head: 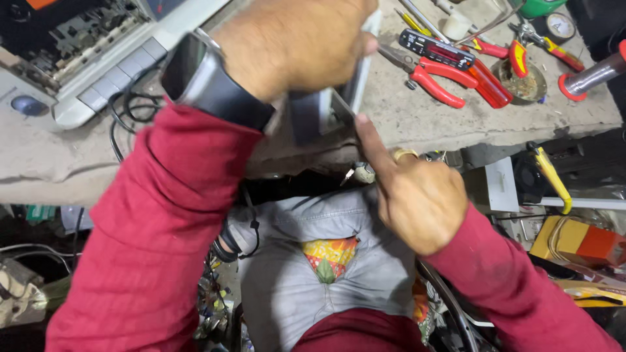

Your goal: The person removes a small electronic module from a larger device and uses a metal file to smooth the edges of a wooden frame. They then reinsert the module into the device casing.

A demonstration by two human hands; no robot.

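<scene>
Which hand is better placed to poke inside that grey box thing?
The right hand, probably. Its pointing finger already touches the open edge of the small grey rectangular plastic casing, while the left hand is wrapped around the casing, holding it up.

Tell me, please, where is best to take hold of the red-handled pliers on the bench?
Probably by the two red handles of the pliers, coming from the near right: they splay toward the bench's front edge, while the metal jaws point left toward the left hand.

Single head camera looking steeply down, close over both hands, facing the bench (pixel 417 124) edge and lap below.
</scene>
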